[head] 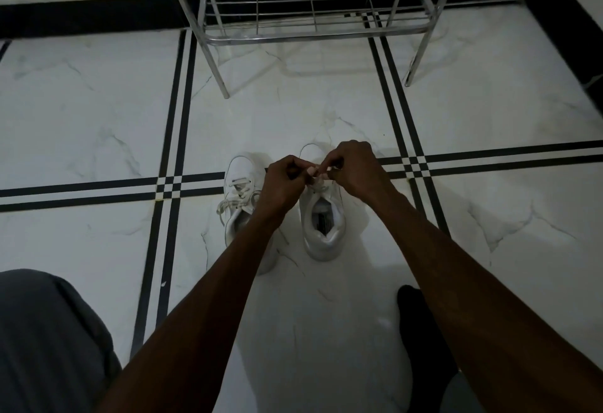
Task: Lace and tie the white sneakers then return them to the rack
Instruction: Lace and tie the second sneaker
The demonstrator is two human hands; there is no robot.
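Two white sneakers stand side by side on the marble floor, toes pointing away from me. The left sneaker [239,184] is laced, and its lace ends trail loose over its left side. Over the tongue of the right sneaker [323,223] my left hand [282,184] and my right hand [354,169] meet, each pinching a piece of that shoe's white lace [315,175]. The hands hide most of the right sneaker's lacing. The metal shoe rack [313,35] stands beyond the shoes against the wall, its lowest wire shelf bare.
The floor is white marble tile [98,112] with black double stripes crossing near the shoes. The rack's front legs [223,86] stand just beyond the sneakers. My grey-clad knee [49,340] is at the bottom left and my black-socked foot [421,331] at the bottom right.
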